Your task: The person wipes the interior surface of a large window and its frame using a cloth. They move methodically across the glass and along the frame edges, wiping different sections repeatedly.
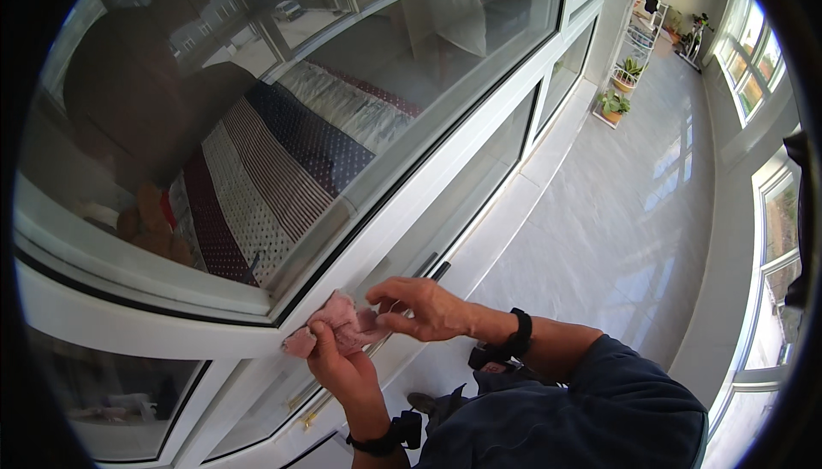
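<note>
A crumpled pink cloth (341, 315) lies bunched against the white window frame (342, 251), close to the lower corner of the big pane. My left hand (338, 371) grips it from below, its thumb pressed on top of the fabric. From the right, my right hand (425, 308) reaches in with curled fingers and seems to pinch the cloth's right edge; its fingertips are partly hidden. Both wrists wear black bands with a small box.
Behind the large glass pane (377, 75) shows a striped and dotted bedspread (274, 161). A dark handle (439, 270) sits on the frame beyond my right hand. Pale floor tiles (616, 204) stretch to a plant rack (629, 75) and an exercise bike (692, 45). Windows (775, 272) line the right.
</note>
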A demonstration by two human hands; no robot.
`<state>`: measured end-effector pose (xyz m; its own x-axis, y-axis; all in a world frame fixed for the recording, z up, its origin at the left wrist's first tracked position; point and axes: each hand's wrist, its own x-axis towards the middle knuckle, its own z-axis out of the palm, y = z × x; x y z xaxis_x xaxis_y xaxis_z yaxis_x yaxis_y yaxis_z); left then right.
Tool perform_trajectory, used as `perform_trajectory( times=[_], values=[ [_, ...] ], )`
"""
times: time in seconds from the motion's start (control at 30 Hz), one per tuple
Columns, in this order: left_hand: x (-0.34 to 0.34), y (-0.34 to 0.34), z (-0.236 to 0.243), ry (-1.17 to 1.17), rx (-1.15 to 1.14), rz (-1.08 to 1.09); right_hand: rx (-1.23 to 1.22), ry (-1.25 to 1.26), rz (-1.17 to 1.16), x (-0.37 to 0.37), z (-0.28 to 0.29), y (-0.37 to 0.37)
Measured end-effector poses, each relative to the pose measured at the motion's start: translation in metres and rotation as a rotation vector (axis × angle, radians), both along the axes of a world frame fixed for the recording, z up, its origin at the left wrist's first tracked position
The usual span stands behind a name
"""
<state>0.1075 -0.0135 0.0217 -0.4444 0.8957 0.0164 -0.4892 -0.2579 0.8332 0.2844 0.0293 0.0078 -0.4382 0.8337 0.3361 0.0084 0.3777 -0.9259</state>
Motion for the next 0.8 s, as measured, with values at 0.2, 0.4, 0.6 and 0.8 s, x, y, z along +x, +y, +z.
perform_trajectory(
  times=[0.2,0.4,0.6,0.8],
  values=[
    [0.049,0.027,-0.003,0.074,-0.043,-0.122,-0.243,-0.005,0.011,0.020,0.025,0.020],
    [0.062,0.054,-0.005,0.175,-0.020,-0.482,-0.288,0.040,-0.204,0.019,0.033,0.018],
    [0.008,0.005,0.001,0.876,-0.053,-0.414,-0.235,-0.046,-0.421,-0.042,0.035,-0.002],
    [-0.087,-0.045,0.021,1.231,0.141,0.149,-0.077,0.372,-0.437,-0.110,0.017,-0.010]
  ],
)
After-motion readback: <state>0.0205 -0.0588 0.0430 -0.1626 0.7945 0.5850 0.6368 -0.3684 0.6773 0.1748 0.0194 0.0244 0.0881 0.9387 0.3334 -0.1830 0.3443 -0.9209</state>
